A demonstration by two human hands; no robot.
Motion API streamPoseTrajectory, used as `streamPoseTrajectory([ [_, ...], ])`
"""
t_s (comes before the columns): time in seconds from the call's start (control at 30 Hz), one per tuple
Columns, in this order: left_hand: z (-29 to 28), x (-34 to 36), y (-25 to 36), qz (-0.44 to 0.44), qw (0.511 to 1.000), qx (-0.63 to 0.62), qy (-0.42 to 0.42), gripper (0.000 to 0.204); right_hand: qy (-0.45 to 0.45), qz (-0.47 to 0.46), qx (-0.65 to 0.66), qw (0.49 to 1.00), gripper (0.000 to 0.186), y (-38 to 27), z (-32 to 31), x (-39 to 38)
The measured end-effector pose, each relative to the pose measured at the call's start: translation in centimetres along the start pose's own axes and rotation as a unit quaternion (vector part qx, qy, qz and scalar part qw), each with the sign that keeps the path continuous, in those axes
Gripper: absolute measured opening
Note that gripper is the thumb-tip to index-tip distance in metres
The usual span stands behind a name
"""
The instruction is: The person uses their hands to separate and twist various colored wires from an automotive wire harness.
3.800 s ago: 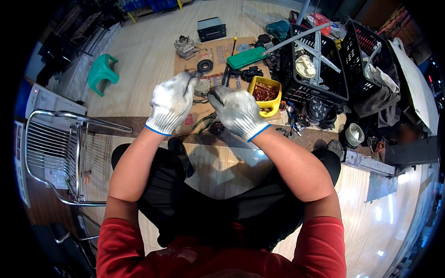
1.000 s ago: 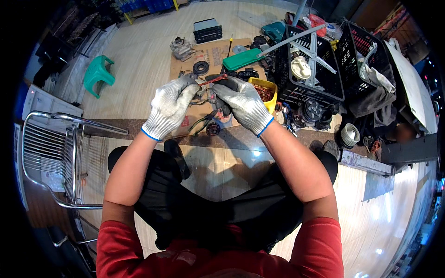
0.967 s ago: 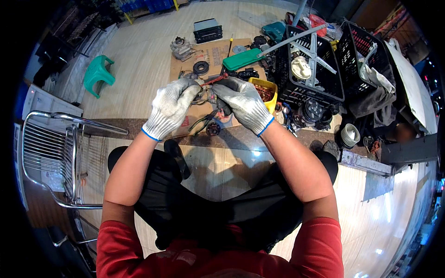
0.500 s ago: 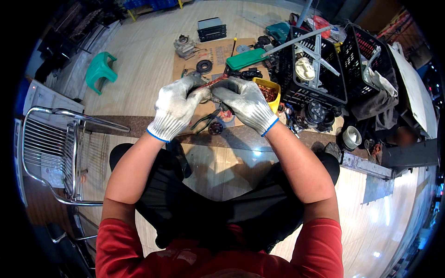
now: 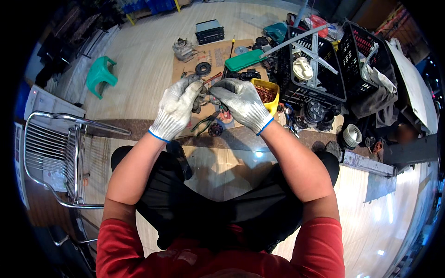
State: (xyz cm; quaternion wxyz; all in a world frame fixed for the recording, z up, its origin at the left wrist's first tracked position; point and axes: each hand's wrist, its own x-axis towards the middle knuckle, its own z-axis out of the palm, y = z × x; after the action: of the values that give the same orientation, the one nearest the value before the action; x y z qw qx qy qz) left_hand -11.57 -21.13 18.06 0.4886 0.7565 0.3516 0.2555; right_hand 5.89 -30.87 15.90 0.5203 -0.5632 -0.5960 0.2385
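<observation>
My left hand (image 5: 176, 105) and my right hand (image 5: 244, 103), both in white knit gloves with blue cuff edges, are raised close together over a cardboard sheet (image 5: 184, 69). Both are closed, fingertips pinched toward each other. A thin reddish copper wire bundle (image 5: 213, 78) shows between the fingertips; the gloves hide much of it. Just right of my right hand stands a yellow container (image 5: 274, 105) holding copper-coloured scraps (image 5: 264, 94). Below my fingers lie dark-handled pliers (image 5: 204, 121) and a small round dark part (image 5: 215, 129).
Beyond my hands are a black ring (image 5: 203, 69), a metal motor-like part (image 5: 184, 49) and a green-headed tool (image 5: 244, 60). Black crates (image 5: 311, 92) full of parts stand at the right. At the left are a green stool (image 5: 100, 76) and a metal chair (image 5: 51, 148).
My hands have drawn slightly apart at the fingertips, and my left hand has turned. Less of the reddish wire bundle shows across the gap between them.
</observation>
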Motion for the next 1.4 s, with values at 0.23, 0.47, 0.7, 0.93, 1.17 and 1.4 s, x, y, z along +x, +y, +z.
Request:
streamPoseTrajectory([
  [0.23, -1.4, 0.2, 1.2, -0.042, 0.986, -0.069, -0.143, 0.036, -0.076, 0.044, -0.028, 0.996, 0.031, 0.9, -2.5, 0.6],
  [0.47, -2.4, 0.1, 1.4, 0.16, 0.942, 0.245, -0.161, 0.033, -0.09, -0.041, -0.185, 0.978, 0.03, 2.1, -4.4, 1.5],
  [0.7, -1.1, 0.1, 1.0, 0.225, 0.853, 0.458, -0.115, 0.025, -0.072, -0.046, -0.394, 0.915, 0.024, 1.3, -4.0, 1.1],
  [0.93, -1.0, 0.5, 0.6, 0.207, 0.841, 0.5, -0.028, 0.022, -0.02, -0.078, -0.374, 0.924, 0.026, -2.0, -2.1, 0.1],
  [1.17, -0.8, 0.6, 0.2, 0.153, 0.897, 0.415, 0.011, 0.024, -0.023, -0.039, -0.338, 0.94, 0.021, -1.2, 0.0, -0.9],
  [1.4, -2.0, 0.4, -0.3, 0.11, 0.975, 0.194, -0.01, 0.033, -0.042, -0.034, -0.192, 0.98, 0.024, -0.1, -0.1, -0.8],
])
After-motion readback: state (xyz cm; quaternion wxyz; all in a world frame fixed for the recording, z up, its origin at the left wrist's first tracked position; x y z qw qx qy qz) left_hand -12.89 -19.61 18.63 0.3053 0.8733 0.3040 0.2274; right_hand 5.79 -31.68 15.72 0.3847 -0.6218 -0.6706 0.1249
